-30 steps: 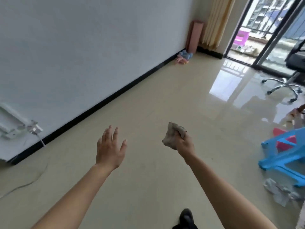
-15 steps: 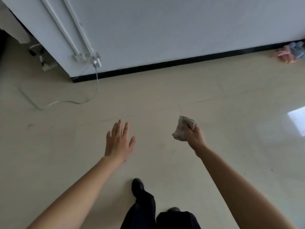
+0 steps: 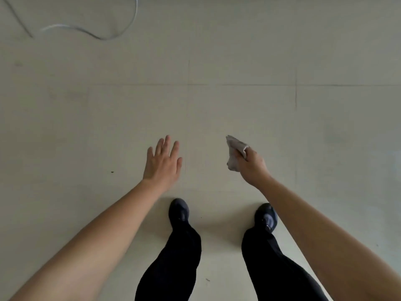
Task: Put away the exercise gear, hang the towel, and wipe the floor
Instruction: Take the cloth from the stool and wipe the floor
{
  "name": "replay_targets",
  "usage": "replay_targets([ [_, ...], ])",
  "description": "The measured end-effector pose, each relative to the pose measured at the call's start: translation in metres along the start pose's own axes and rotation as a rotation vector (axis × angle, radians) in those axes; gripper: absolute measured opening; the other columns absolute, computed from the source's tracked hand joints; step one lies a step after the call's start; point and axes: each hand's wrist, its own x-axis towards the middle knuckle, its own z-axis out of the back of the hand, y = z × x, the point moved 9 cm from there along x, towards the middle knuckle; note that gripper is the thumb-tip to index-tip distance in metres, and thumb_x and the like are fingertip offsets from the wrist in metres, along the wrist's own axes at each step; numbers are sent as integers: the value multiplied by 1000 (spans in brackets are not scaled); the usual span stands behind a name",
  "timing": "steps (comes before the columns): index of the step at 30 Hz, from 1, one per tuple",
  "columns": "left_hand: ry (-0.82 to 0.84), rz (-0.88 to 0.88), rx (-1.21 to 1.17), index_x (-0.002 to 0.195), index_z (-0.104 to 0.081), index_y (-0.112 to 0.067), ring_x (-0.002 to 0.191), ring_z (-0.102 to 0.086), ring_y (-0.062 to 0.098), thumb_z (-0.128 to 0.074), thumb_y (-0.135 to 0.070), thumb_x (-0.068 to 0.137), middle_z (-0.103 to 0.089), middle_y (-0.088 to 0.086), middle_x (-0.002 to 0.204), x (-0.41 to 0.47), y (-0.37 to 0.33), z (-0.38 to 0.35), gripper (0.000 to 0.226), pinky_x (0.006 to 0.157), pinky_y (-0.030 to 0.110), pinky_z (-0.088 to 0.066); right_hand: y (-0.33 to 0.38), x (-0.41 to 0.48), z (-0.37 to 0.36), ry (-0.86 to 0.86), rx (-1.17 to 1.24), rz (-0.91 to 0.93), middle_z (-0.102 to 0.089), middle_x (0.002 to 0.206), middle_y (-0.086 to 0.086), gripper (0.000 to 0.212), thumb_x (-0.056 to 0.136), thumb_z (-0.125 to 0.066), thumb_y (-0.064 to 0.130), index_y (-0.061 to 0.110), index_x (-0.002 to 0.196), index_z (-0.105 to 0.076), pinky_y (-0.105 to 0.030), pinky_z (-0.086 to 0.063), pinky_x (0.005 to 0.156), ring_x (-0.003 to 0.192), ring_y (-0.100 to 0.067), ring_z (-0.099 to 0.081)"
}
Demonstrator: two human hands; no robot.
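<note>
Plainly, the right hand (image 3: 252,168) has its grip clamped on a crumpled grey cloth (image 3: 234,153), held above the floor (image 3: 217,105) ahead of 2 black shoes (image 3: 179,211). The left hand (image 3: 161,164) hangs empty, fingers straight and apart. Wiping well likely means crouching, pressing the cloth flat, and avoiding the cable (image 3: 97,33).
</note>
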Motion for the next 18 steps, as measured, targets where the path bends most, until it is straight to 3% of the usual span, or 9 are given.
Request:
replay_targets([
  [3,24,63,-31,157,-14,-17,151,-12,30,-20,-38,105,-5,13,165,44,1,-83,56,119,50,-18,-53,55,-42,53,-74,-3,-67,73,10,30,102,-42,42,38,127,-59,-37,-54,82,74,-13,-66],
  [5,55,54,-32,157,-12,-16,151,-10,30,-19,-36,106,-4,13,165,75,-2,-141,55,120,50,-19,-86,90,-74,90,-188,52,-67,91,13,34,102,-41,35,36,133,-55,-39,-55,80,84,-20,-67],
  [8,108,88,-34,157,-10,-15,151,-9,30,-18,-33,106,-1,13,165,114,5,-229,55,120,50,-19,-137,131,-130,141,-422,170,-65,122,-3,37,101,-44,23,23,137,-52,-44,-53,82,103,-33,-63],
  [11,92,155,-70,157,-12,-14,151,-9,31,-29,-27,104,-2,13,165,151,22,-297,57,118,50,-22,-183,157,-187,166,-562,294,-56,141,-5,43,101,-46,15,19,144,-48,-43,-52,85,115,-36,-59],
  [13,39,181,-99,157,-14,-13,151,-10,32,-35,-23,101,-2,13,165,174,33,-329,60,117,49,-23,-211,164,-228,171,-651,451,-48,150,-9,54,98,-47,11,17,151,-41,-49,-51,94,128,-38,-51],
  [14,-3,199,-120,157,-15,-14,151,-10,32,-35,-23,102,-3,13,166,183,40,-342,59,118,50,-21,-228,162,-254,226,-726,538,-42,155,-13,57,98,-48,16,16,154,-37,-55,-45,105,137,-42,-42],
  [16,-99,232,-154,157,-15,-16,152,-8,31,-29,-27,104,-3,12,166,201,53,-364,56,120,51,-16,-271,148,-309,399,-946,701,-21,165,-18,63,103,-38,43,15,158,-28,-61,-12,123,151,-47,-13],
  [18,-200,247,-179,157,-17,-17,152,-8,30,-24,-32,105,-5,10,166,220,66,-383,55,120,54,-13,-307,141,-343,491,-1082,821,-1,169,-12,77,101,-22,67,19,161,-16,-54,9,124,153,-41,11],
])
